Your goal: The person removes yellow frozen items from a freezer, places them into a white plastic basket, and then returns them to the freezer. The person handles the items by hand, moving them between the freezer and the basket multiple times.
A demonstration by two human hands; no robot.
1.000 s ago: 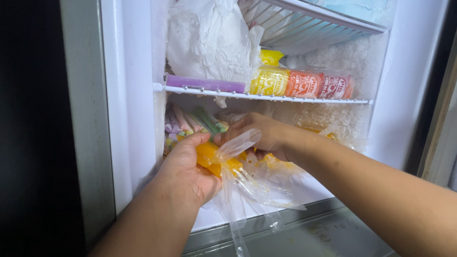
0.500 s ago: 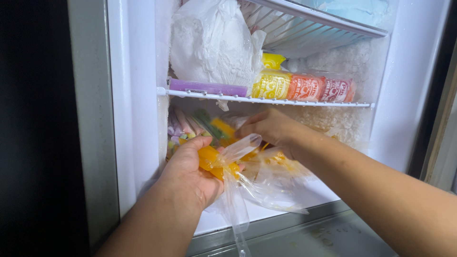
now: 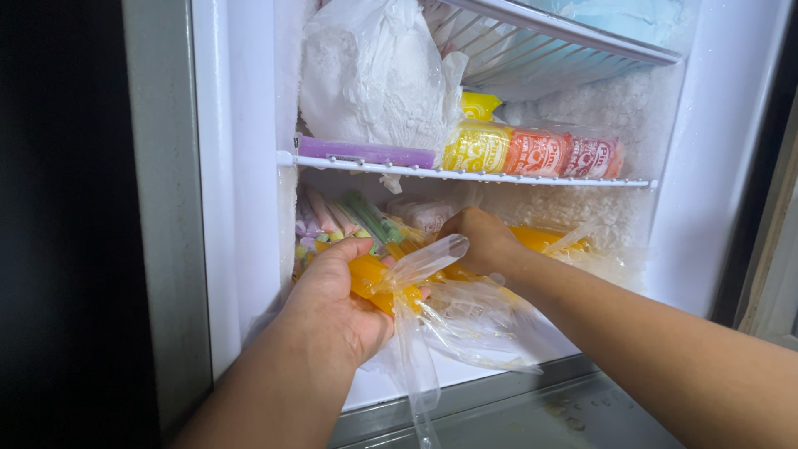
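Note:
I look into an open frosty freezer. My left hand [image 3: 337, 303] grips an orange ice pop [image 3: 371, 278] together with the mouth of a clear plastic bag [image 3: 453, 320] that hangs over the freezer's front edge. My right hand [image 3: 480, 239] reaches deeper under the wire shelf, fingers curled down on the orange ice pops [image 3: 536, 239] lying in the bag. Whether it grips one I cannot tell. Pastel green, pink and purple ice pops [image 3: 341, 220] lie at the back left.
The wire shelf [image 3: 465, 175] above carries a purple bar [image 3: 366, 152], a yellow, orange and red roll pack [image 3: 528, 152] and a crumpled white bag [image 3: 370, 71]. Thick frost [image 3: 598, 108] coats the back wall. A second wire rack [image 3: 532, 41] sits higher. The freezer wall [image 3: 237, 183] stands left.
My right hand has gone from the bag's mouth up and then down deeper into the freezer onto the orange ice pops. The left hand has kept its hold on pop and bag.

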